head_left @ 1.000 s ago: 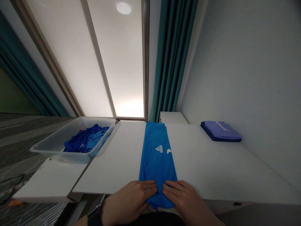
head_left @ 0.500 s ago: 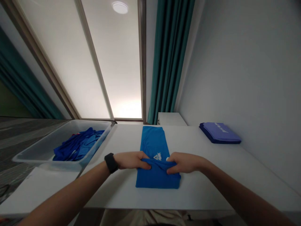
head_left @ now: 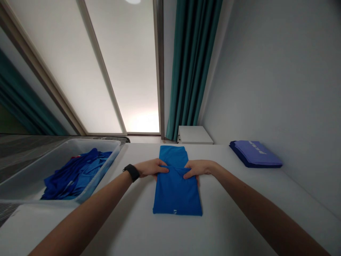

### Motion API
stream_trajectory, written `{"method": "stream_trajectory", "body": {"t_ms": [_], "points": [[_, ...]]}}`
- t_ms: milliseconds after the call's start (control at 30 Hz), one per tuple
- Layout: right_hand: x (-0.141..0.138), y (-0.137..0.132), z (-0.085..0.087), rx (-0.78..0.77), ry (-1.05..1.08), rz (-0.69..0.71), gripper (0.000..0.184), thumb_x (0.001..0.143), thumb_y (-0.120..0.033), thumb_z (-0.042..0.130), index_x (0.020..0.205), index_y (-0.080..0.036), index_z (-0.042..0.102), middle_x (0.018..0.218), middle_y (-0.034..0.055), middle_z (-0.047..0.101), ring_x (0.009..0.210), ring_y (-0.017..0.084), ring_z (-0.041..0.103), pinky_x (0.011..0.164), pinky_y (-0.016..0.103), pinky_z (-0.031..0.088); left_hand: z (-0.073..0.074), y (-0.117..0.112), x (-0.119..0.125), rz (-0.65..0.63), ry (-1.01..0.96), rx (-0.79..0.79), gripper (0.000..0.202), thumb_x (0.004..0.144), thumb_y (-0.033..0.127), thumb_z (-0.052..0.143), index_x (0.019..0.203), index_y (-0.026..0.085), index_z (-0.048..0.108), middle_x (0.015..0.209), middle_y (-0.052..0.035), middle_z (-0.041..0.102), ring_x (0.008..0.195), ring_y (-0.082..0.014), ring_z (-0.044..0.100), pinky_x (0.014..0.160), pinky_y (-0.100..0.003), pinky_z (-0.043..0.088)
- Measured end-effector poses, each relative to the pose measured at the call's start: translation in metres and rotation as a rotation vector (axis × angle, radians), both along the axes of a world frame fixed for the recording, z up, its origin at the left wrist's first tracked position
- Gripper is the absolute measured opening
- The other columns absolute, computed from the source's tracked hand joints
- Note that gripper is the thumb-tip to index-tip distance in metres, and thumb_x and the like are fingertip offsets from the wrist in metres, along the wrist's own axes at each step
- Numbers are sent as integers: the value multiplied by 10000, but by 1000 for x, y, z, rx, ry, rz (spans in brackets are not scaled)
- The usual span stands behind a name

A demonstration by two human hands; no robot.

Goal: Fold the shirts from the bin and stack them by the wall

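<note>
A bright blue shirt (head_left: 177,195), folded into a long strip, lies on the white table (head_left: 218,220). Its near part is doubled over toward the far end. My left hand (head_left: 151,168) pinches the left corner of the folded edge, thumb on top and fingers beneath. At the right corner my right hand (head_left: 198,168) grips the same edge in the same way. A small piece of white print shows at the near fold, and the far end of the strip lies flat beyond my hands. A dark band circles my left wrist.
To the left stands a translucent plastic bin (head_left: 106,167) with crumpled blue clothes (head_left: 77,174) inside. A stack of folded purple and navy garments (head_left: 255,153) sits at the right by the wall. Behind the table are a white cabinet (head_left: 195,135) and a teal curtain (head_left: 195,67).
Both hands have moved away from me, carrying the shirt's near edge farther over the strip. The large white logo is now covered. The view has shifted slightly.
</note>
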State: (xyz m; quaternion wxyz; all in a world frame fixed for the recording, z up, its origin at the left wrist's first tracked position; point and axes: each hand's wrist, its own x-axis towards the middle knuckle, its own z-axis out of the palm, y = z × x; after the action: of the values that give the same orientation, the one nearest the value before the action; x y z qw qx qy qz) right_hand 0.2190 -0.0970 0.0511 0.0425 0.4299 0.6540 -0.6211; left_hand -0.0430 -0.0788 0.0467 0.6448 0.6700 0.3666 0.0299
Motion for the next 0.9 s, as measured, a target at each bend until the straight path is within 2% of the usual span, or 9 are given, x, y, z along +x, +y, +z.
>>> {"method": "stream_trajectory", "body": {"t_ms": [167,233,300,400,467,567,700,900], "points": [[-6,2,2,35,-81,1,373,808,-488,653,961,-150,674,847,33,687,569,109,611,483,201,486,-17,4,-11,136,119,318,462,787,605,601,860,149,625,669,-21,641,576,-159,606,533,-257,435],[-12,-1,3,145,-169,-9,360,870,-469,570,1034,-163,664,861,36,673,549,113,598,454,208,458,-24,1,-18,184,152,463,414,829,556,553,843,150,632,656,-24,645,581,-162,607,566,-266,444],[-18,-6,3,335,-270,-8,373,901,-457,516,1104,-179,659,919,54,680,638,151,634,503,232,468,-30,-3,-26,246,157,559,388,856,513,515,843,150,650,691,-36,664,602,-166,606,595,-274,452],[-29,-18,0,627,-395,11,388,905,-479,503,1118,-199,667,1065,86,694,905,233,657,695,290,486,-38,-11,-35,349,123,589,385,879,479,474,900,148,668,768,-52,690,654,-178,615,623,-281,461],[-37,-26,-3,732,-472,8,396,917,-491,477,1132,-211,656,1113,97,692,972,255,647,754,313,468,-43,-17,-38,405,81,586,375,886,460,465,926,147,668,786,-50,693,676,-179,613,642,-280,464],[-48,-33,-4,803,-542,2,386,950,-471,426,1166,-216,620,1098,103,701,958,258,657,773,324,448,-50,-24,-37,448,40,627,341,893,424,471,929,152,674,789,-42,694,704,-182,611,670,-281,459],[-64,-29,-7,893,-517,-12,355,975,-438,411,1180,-210,590,1125,105,694,997,259,648,825,331,423,-55,-29,-29,428,50,712,322,913,389,460,942,169,693,820,-39,699,740,-187,616,694,-282,446],[-80,-15,-26,965,-428,81,227,986,-336,442,1073,-199,600,1088,87,699,998,235,648,806,292,405,-56,-33,-23,408,117,825,281,901,335,474,909,172,703,856,-59,689,790,-195,603,731,-279,441]]}}
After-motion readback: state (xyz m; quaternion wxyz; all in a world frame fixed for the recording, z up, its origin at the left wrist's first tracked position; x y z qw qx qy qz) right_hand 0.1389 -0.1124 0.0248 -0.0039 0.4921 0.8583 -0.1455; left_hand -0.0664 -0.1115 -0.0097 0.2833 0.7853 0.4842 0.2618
